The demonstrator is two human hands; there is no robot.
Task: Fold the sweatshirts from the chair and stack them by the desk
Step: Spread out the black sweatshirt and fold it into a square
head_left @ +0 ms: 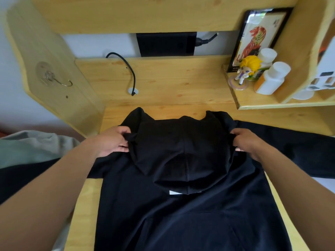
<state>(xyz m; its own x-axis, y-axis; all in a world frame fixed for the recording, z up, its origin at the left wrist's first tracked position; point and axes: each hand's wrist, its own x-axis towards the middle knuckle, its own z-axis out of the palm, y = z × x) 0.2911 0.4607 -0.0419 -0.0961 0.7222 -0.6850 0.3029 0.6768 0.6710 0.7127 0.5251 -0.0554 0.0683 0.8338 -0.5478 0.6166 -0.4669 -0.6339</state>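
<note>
A black hooded sweatshirt (181, 218) lies spread on the wooden desk (163, 84), front pocket toward me and hood (181, 151) folded down over the chest. My left hand (113, 140) grips the fabric at the hood's left edge near the shoulder. My right hand (247, 142) grips the hood's right edge. One sleeve runs off to the right, the other hangs over the desk's left edge. A grey-green sweatshirt (30, 147) lies bunched off the desk at the left.
A black cable (129, 69) loops out of a desk grommet behind the sweatshirt. On the raised shelf at right stand white bottles (272, 78), a small figurine (246, 71) and a framed tiger picture (253, 38). A metal hook (54, 78) sticks to the left side panel.
</note>
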